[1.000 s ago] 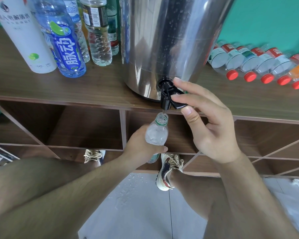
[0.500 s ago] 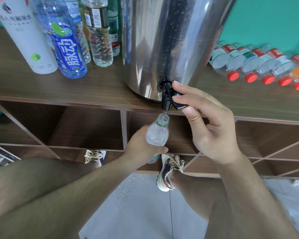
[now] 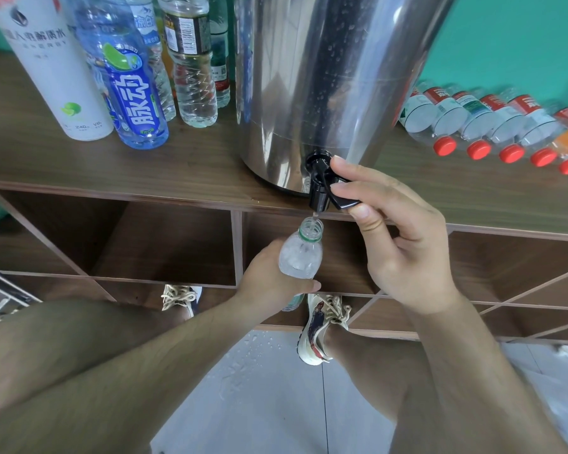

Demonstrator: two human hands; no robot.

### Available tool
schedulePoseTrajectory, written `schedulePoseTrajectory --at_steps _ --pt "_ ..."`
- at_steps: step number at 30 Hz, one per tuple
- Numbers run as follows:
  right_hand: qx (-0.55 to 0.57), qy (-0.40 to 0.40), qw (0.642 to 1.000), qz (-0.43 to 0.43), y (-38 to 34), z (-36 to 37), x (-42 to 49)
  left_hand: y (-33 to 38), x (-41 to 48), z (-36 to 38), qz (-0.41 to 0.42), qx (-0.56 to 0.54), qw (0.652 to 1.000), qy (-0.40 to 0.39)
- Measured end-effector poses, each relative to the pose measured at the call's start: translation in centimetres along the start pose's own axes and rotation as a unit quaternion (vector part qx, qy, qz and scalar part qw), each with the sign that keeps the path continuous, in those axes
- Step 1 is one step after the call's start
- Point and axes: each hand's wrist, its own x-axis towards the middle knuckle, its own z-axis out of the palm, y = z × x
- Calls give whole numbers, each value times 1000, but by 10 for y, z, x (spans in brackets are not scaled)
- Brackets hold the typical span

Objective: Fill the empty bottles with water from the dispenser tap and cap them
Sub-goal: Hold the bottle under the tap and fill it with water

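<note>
Left hand (image 3: 269, 283) grips the bottle (image 3: 300, 257) under the tap (image 3: 322, 188) at the shelf's front edge; right hand (image 3: 407, 244) pinches the lever.

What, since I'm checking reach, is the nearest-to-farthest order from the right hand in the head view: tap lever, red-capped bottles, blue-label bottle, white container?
1. tap lever, pinched by the right hand.
2. red-capped bottles, lying on the right.
3. blue-label bottle, standing left.
4. white container, far left.

Count: one dispenser (image 3: 325, 77) with one tap (image 3: 318, 188); one uncapped bottle (image 3: 300, 257) beneath it. Right of worktop (image 3: 177, 165): five red-capped bottles (image 3: 450, 116), lying. Far left: at least five upright bottles (image 3: 132, 93), rear ones overlapping. Two shoes (image 3: 318, 326).
</note>
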Motion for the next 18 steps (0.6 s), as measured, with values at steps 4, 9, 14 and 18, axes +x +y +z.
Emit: schedulePoseTrajectory --at_steps 4,9,14,18 --pt "2 2 1000 1 0 0 0 1 0 0 1 5 1000 -1" --pt "6 4 1000 0 -1 1 1 1 -2 -1 0 -11 1000 -2" --pt "9 10 1000 1 -2 2 2 2 -2 -1 -2 -7 1000 -3" --pt "8 15 1000 -3 -3 2 2 4 -2 -1 -3 0 1000 -3"
